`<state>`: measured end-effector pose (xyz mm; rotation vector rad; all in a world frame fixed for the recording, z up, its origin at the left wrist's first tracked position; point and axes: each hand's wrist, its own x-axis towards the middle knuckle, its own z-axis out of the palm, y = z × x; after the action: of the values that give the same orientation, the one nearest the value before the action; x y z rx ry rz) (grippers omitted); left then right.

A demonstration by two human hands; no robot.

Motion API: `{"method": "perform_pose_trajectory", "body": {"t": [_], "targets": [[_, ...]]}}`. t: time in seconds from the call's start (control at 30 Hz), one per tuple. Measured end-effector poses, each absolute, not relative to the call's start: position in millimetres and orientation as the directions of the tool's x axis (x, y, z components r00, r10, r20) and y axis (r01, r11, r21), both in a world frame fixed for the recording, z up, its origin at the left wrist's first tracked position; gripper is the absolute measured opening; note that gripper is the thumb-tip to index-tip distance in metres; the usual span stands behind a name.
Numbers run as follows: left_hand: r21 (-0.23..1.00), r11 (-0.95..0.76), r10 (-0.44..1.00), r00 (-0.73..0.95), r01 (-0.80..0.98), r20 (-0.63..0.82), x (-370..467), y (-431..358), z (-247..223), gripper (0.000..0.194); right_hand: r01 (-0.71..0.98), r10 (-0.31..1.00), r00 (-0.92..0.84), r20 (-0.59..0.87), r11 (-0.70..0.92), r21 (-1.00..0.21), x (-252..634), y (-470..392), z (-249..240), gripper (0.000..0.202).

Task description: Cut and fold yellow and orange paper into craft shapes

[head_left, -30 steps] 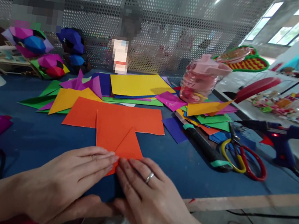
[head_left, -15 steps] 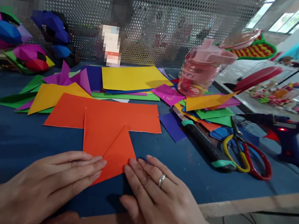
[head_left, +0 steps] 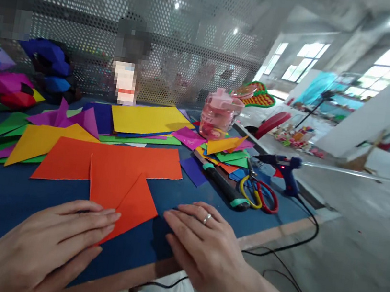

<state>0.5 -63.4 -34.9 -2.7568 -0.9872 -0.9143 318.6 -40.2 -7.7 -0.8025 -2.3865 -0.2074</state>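
A folded piece of orange paper (head_left: 136, 213) lies on the blue tabletop, a slanting crease line running up to its peak. My left hand (head_left: 62, 238) rests on its lower left edge, fingers stretched out flat and side by side. Just right of the paper's right corner, and apart from it, is my right hand (head_left: 206, 244). It wears a ring, holds nothing, and its fingers are extended. Another orange sheet (head_left: 62, 159) lies behind and partly under the folded piece.
Coloured sheets, among them a yellow one (head_left: 144, 118), lie behind. To the right are a utility knife (head_left: 223, 186), scissors (head_left: 257, 193), a lit glue gun (head_left: 286, 171) and a pink bottle (head_left: 218, 115). Faceted paper pieces (head_left: 10, 88) stand left, before a perforated metal screen (head_left: 191, 68).
My right hand has come off the orange paper's right edge and moved aside. My left hand stays on the paper. The view has swung up and to the right.
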Motion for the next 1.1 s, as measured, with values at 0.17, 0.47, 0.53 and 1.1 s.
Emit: {"method": "perform_pose_trajectory", "body": {"t": [0.17,0.47,0.53,1.1], "targets": [[-0.056,-0.841,0.409,0.7,0.538,0.586,4.1,-52.3,-18.8,0.031,0.779,0.578,-0.455,0.678,0.627,-0.012,361.4,-30.8,13.4,0.021],[0.175,-0.701,0.665,0.544,0.691,0.513,21.7,-41.9,-0.1,0.023,0.994,0.902,0.01,0.432,-0.056,0.092,430.6,5.4,8.0,0.039],[0.253,-0.624,0.749,0.474,0.739,0.463,28.9,-34.0,5.4,0.026,0.992,0.917,0.032,0.396,-0.077,0.097,441.4,15.9,3.9,0.037],[0.861,-0.279,0.915,0.39,0.425,0.104,36.3,-0.2,2.6,0.036,0.955,0.895,-0.281,0.346,0.296,0.011,388.2,14.3,6.8,0.043]]}}
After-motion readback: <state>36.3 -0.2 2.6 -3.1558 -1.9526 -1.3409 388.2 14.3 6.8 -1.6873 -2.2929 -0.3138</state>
